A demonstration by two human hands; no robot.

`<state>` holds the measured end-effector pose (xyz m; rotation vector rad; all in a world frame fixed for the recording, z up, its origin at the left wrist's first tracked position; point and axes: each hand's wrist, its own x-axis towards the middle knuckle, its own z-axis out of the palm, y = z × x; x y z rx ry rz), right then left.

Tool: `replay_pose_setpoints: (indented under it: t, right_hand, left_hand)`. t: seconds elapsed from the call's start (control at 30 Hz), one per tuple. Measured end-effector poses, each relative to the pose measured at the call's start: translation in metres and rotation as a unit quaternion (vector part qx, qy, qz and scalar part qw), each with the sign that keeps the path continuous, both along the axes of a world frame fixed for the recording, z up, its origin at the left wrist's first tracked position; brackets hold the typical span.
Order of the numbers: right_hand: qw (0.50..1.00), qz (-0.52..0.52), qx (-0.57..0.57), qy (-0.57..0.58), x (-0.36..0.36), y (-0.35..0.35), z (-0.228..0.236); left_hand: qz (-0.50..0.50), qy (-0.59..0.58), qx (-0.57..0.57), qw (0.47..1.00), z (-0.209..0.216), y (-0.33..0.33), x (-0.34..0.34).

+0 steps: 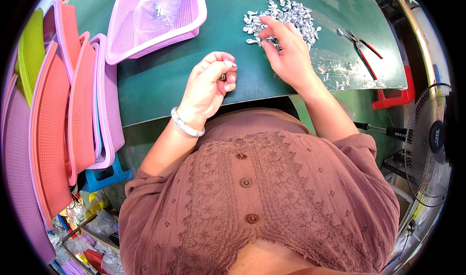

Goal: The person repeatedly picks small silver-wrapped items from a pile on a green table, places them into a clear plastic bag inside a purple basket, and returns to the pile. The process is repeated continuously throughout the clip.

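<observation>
My left hand (209, 81) is closed in front of me, thumb against the curled fingers. A small dark bit shows between them and something pale sits at the fingertips, too small to name. My right hand (287, 52) reaches over the near edge of a heap of small shiny silver-grey teardrop-shaped pieces (303, 20). Its fingers are apart, with nothing visible in them, and they hide part of the heap. Both hands are above the green tabletop (160, 86).
A lilac mesh basket (198, 18) with a clear plastic bag (158, 10) stands at the far left. Red-handled pliers (359, 44) lie on the right. Stacked coloured baskets (51, 129) crowd my left; a red stool (395, 93) and a fan (427, 144) are at my right.
</observation>
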<state>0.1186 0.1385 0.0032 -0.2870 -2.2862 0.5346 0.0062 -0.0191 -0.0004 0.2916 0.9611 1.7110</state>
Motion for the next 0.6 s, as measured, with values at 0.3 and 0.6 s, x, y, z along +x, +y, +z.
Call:
replay_pose_setpoints:
  t: [0.3,0.6]
  right_hand:
    - [0.988,0.031,0.09,-0.118,-0.018,0.006,-0.007]
    - [0.987,0.158,0.002,-0.029,-0.011,-0.019,0.017]
  left_hand:
    - [-0.008,-0.045,-0.011,0.999,0.0,-0.001,-0.006]
    - [-0.004,-0.001,-0.056,0.998,0.002,0.005,0.0]
